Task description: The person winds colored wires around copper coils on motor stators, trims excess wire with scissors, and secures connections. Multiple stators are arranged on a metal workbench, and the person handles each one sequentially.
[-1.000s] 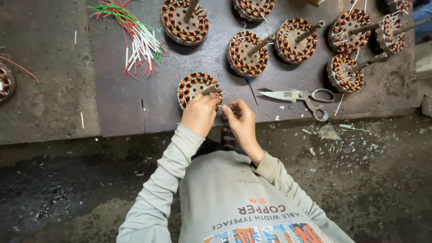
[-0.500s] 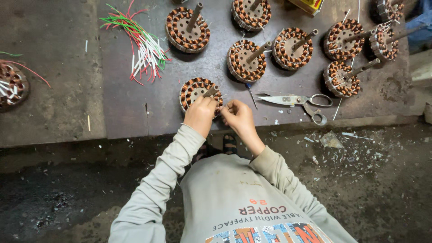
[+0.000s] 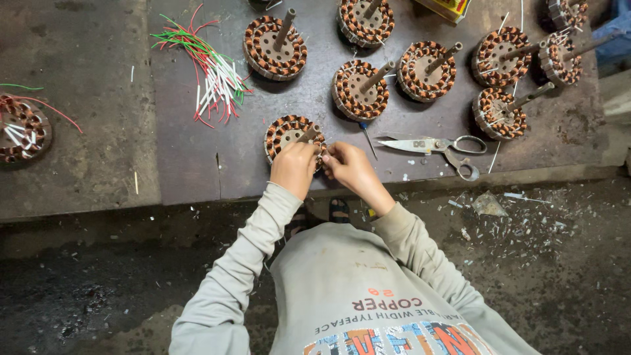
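A copper-wound stator (image 3: 289, 133) is steadied at the desk's (image 3: 184, 171) near edge by the left hand (image 3: 294, 168). The right hand's (image 3: 348, 166) fingers are pinched at its rim, apparently on a fine lead; scissors (image 3: 430, 146) lie just right, within reach.

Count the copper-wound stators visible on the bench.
9: one under the hands, six across the back, one right, one far left. Others may be cut off.

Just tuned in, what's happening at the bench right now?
A person in a grey long-sleeved top bends over a dark workbench. Both hands are at the near edge of one copper-wound stator: the left hand rests against it, and the right hand pinches something thin beside it, too small to tell. Scissors lie open to the right, a small screwdriver between. More wound stators with shafts stand behind, and a bundle of red, green and white wires lies to the left.
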